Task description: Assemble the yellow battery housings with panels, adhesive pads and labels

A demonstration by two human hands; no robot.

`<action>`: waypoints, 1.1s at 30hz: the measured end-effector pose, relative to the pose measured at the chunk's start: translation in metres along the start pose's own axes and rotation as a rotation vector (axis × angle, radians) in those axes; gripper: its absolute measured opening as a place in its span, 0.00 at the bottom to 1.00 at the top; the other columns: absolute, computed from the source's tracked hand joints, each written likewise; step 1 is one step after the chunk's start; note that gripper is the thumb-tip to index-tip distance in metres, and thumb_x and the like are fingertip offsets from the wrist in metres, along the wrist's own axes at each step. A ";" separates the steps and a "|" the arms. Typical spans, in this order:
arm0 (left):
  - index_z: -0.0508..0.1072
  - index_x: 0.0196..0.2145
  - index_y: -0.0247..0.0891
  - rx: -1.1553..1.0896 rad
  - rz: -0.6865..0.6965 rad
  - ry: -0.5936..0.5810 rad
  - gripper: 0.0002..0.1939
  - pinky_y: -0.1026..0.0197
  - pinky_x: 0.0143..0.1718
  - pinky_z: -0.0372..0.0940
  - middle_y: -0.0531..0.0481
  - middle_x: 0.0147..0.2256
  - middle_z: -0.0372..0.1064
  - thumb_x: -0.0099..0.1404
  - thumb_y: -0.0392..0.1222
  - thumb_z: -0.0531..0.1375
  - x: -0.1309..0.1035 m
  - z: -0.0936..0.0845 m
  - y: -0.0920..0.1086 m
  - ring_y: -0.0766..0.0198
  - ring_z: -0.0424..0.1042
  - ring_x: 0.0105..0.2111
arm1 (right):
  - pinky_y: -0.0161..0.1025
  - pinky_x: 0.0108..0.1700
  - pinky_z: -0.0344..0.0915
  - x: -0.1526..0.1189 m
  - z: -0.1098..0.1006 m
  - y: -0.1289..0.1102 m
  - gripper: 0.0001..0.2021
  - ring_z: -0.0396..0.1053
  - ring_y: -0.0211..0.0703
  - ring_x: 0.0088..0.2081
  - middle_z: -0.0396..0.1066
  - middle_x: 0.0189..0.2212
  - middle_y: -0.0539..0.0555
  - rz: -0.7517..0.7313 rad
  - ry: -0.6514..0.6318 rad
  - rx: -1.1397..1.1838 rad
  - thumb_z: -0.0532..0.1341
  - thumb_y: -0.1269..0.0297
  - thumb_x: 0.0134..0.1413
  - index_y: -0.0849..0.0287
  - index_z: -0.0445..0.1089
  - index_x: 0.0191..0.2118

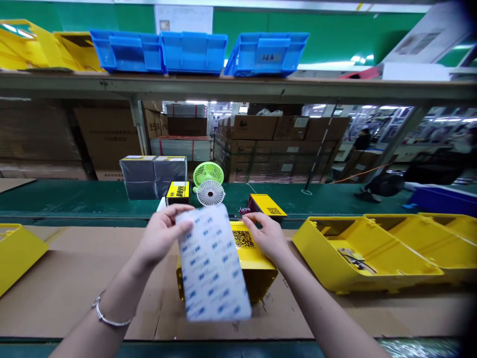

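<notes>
The left hand (162, 233) pinches the logo-printed sheet (214, 268), long axis downward, before the yellow casing (258, 261); right hand (266, 236), at casing's right: its grip I cannot tell.

We are in a factory workshop: open yellow housings (324, 258) line our cardboard-covered bench (85, 278), blue bins (194, 54) sit on the shelf (208, 88) above, and cartons (276, 154) stand stacked beyond it.

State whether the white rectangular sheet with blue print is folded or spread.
Spread: the left hand holds the sheet by its upper-left corner, its printed face flat, no fold visible.
</notes>
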State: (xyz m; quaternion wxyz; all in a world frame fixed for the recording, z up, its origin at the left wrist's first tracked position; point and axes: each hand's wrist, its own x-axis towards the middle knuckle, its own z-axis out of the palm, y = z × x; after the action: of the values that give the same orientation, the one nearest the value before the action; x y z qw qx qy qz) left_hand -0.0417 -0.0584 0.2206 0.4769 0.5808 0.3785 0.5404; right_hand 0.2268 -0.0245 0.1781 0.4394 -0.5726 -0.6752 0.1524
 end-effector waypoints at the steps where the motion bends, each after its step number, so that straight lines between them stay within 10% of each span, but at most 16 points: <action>1: 0.69 0.44 0.37 0.015 -0.049 -0.085 0.20 0.62 0.32 0.67 0.47 0.35 0.72 0.53 0.41 0.63 -0.010 0.007 -0.001 0.61 0.72 0.33 | 0.42 0.45 0.63 -0.006 -0.003 -0.010 0.14 0.67 0.47 0.43 0.72 0.38 0.56 -0.061 0.000 0.010 0.54 0.54 0.54 0.58 0.71 0.35; 9: 0.64 0.53 0.46 0.294 0.017 -0.150 0.27 0.66 0.24 0.57 0.57 0.23 0.63 0.56 0.41 0.61 -0.059 0.049 -0.020 0.70 0.60 0.22 | 0.37 0.42 0.66 -0.059 -0.008 -0.088 0.05 0.70 0.40 0.37 0.74 0.34 0.49 -0.166 -0.468 0.277 0.59 0.66 0.53 0.55 0.73 0.34; 14: 0.67 0.49 0.43 -0.304 -0.147 -0.202 0.25 0.61 0.38 0.61 0.51 0.32 0.68 0.52 0.41 0.65 -0.070 0.058 -0.021 0.64 0.68 0.33 | 0.34 0.35 0.67 -0.072 -0.006 -0.094 0.02 0.70 0.38 0.31 0.73 0.28 0.49 -0.148 -0.255 0.439 0.62 0.68 0.50 0.57 0.72 0.30; 20: 0.69 0.49 0.34 -0.982 -0.557 -0.620 0.28 0.51 0.47 0.57 0.40 0.44 0.70 0.58 0.56 0.53 -0.089 0.074 -0.034 0.53 0.70 0.40 | 0.37 0.36 0.68 -0.075 -0.004 -0.093 0.06 0.69 0.39 0.33 0.71 0.30 0.50 -0.398 0.232 0.326 0.62 0.75 0.49 0.58 0.71 0.32; 27: 0.64 0.54 0.35 -1.113 -0.674 -0.489 0.32 0.46 0.49 0.55 0.38 0.44 0.70 0.61 0.60 0.47 -0.084 0.068 -0.046 0.49 0.67 0.45 | 0.49 0.46 0.64 -0.085 -0.004 -0.086 0.11 0.65 0.46 0.43 0.70 0.37 0.55 -0.732 0.281 0.093 0.61 0.81 0.46 0.61 0.69 0.35; 33: 0.65 0.53 0.34 -0.979 -0.609 -0.533 0.32 0.54 0.47 0.56 0.39 0.47 0.67 0.58 0.59 0.54 -0.086 0.064 -0.035 0.51 0.63 0.49 | 0.49 0.47 0.63 -0.080 -0.016 -0.091 0.15 0.64 0.47 0.45 0.67 0.41 0.57 -0.563 0.259 0.104 0.62 0.76 0.48 0.61 0.67 0.43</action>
State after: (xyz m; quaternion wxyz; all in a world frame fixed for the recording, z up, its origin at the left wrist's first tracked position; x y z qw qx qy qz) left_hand 0.0133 -0.1409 0.1666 0.8973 0.2765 0.1042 0.3278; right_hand 0.1779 -0.1289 0.2180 0.5756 -0.3546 -0.7367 -0.0150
